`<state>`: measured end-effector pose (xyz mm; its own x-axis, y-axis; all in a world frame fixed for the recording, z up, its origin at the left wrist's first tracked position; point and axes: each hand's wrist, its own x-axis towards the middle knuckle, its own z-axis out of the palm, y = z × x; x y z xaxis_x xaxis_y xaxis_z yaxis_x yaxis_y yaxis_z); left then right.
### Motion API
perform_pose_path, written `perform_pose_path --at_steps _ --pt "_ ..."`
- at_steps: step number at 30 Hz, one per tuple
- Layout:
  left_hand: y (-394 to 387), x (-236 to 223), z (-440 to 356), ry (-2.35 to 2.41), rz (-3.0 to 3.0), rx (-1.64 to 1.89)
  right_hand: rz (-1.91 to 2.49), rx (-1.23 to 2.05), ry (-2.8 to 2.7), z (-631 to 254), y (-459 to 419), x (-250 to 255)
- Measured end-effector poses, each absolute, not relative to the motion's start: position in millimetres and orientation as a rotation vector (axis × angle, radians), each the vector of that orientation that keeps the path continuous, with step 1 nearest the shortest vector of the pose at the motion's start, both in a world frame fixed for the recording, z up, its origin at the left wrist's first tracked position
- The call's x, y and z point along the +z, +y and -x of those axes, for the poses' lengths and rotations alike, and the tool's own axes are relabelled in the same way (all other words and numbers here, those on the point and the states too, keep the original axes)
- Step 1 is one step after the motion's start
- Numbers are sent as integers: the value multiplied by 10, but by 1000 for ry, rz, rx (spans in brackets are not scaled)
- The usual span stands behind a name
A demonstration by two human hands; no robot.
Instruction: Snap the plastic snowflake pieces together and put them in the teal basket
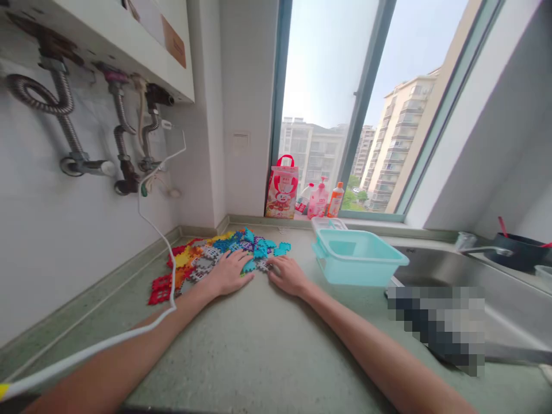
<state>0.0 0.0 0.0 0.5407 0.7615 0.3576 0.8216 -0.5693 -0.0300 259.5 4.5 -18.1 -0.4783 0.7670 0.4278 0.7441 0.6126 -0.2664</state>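
Note:
A heap of interlocking plastic tiles (pixel 185 260) with notched edges lies on the counter, in red, orange, yellow, grey, blue and turquoise. My left hand (pixel 228 273) rests palm down at the heap's near right edge, fingers spread over some tiles. Just right of it, my right hand (pixel 288 276) lies low on the counter, fingers bent and thumb apart. Its fingertips are beside a grey tile (pixel 262 265); whether they touch it I cannot tell. A turquoise tile (pixel 282 248) lies beyond the right hand.
Right of my hands stands a turquoise plastic tub (pixel 362 273), with a clear lid (pixel 328 223) behind it. A steel sink (pixel 509 305) is at far right, beside a pixelated dark object (pixel 444 328). A white cable (pixel 159 230) hangs across my left forearm. Bottles (pixel 319 200) line the windowsill.

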Motion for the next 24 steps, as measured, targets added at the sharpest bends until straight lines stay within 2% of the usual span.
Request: perform_pose_path --at_steps 14,24 --pt "41 10 -11 -1344 2605 -357 1363 193 -2481 -2603 97 -179" --pt "127 -1 43 -1393 2628 -386 1112 2 -2247 -2645 91 -217"
